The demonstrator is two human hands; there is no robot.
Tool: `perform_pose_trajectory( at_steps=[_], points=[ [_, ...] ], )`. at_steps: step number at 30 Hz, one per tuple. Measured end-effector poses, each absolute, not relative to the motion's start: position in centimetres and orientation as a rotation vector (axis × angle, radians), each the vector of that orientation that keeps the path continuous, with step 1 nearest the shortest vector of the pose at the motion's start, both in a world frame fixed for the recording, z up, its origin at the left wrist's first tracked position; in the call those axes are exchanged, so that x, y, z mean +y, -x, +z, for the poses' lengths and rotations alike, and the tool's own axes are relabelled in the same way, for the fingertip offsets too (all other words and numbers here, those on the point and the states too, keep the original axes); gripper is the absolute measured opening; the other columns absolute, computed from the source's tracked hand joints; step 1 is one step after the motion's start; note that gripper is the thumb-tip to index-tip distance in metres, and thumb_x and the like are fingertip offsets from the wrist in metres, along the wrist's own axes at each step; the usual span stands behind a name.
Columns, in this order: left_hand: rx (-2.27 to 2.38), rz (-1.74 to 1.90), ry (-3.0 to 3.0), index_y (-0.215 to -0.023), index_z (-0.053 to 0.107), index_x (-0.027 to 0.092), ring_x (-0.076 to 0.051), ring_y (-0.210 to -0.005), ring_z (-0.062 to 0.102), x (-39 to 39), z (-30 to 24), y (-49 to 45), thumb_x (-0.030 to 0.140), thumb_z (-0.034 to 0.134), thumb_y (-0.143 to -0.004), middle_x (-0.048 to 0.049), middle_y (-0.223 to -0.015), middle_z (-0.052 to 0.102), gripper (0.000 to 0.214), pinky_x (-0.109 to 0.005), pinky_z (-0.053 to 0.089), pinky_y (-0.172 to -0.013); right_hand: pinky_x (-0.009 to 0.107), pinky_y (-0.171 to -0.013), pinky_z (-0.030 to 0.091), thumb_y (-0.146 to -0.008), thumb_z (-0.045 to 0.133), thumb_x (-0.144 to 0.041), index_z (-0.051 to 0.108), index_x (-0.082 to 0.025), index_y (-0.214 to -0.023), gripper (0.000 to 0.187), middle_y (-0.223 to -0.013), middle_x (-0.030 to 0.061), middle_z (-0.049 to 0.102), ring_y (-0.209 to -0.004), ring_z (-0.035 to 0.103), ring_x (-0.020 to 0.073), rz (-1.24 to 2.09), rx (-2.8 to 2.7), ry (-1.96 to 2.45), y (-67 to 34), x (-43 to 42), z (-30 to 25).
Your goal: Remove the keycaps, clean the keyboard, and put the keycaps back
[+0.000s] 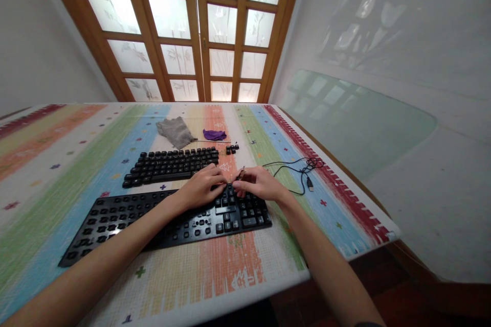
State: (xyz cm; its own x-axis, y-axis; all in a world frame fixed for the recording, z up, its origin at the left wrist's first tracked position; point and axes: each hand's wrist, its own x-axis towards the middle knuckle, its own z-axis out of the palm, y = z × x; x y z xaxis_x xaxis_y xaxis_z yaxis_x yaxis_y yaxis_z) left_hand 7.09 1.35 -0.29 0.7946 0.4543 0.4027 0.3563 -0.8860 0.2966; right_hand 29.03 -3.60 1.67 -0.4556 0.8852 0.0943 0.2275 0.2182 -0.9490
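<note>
A black computer keyboard (180, 225) lies across the tablecloth, bare of keycaps over its left and middle parts. Keycaps still sit on its right part. My left hand (205, 186) is closed at the keyboard's back edge, its fingers bent down over it. Just to the right, my right hand (261, 183) is closed in a pinch on a small thin tool (242, 171), dark with a shiny tip, over the keys near the back edge. The fingers hide most of this tool, so its exact kind cannot be made out.
Behind the keyboard, loose black keycaps (169, 166) stand in rows, with several more (232, 149) to their right. Farther back lie a grey cloth (175, 132), a purple cloth (214, 135) and a thin rod (213, 141). A coiled USB cable (307, 168) rests at the right.
</note>
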Motion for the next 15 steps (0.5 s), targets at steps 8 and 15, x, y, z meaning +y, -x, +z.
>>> perform_pose_trajectory(
  at_steps=[8,15],
  points=[
    [0.555,0.647,-2.784,-0.084,0.066,0.017,-0.019,-0.086,0.054,1.2,0.2,-7.4,0.020,0.049,-0.094,-0.0065,-0.086,0.063,0.019,-0.031,0.045,-0.078,0.022,-0.056,0.041,-0.088,0.061,-0.045,0.067,-0.016,-0.082,0.030,-0.065,-0.0020,0.062,-0.057,0.053,0.0106,0.864,-2.027,1.077,-28.0,-3.9,1.6],
    [0.545,0.638,-2.748,-0.094,0.068,0.018,-0.019,-0.093,0.058,1.3,0.0,-7.3,0.017,0.049,-0.092,-0.0070,-0.095,0.065,0.019,-0.032,0.047,-0.084,0.023,-0.055,0.044,-0.093,0.050,-0.045,0.058,-0.016,-0.076,0.035,-0.063,-0.0003,0.064,-0.051,0.057,0.0108,0.874,-1.795,1.214,-28.1,-2.7,0.6]
  ],
)
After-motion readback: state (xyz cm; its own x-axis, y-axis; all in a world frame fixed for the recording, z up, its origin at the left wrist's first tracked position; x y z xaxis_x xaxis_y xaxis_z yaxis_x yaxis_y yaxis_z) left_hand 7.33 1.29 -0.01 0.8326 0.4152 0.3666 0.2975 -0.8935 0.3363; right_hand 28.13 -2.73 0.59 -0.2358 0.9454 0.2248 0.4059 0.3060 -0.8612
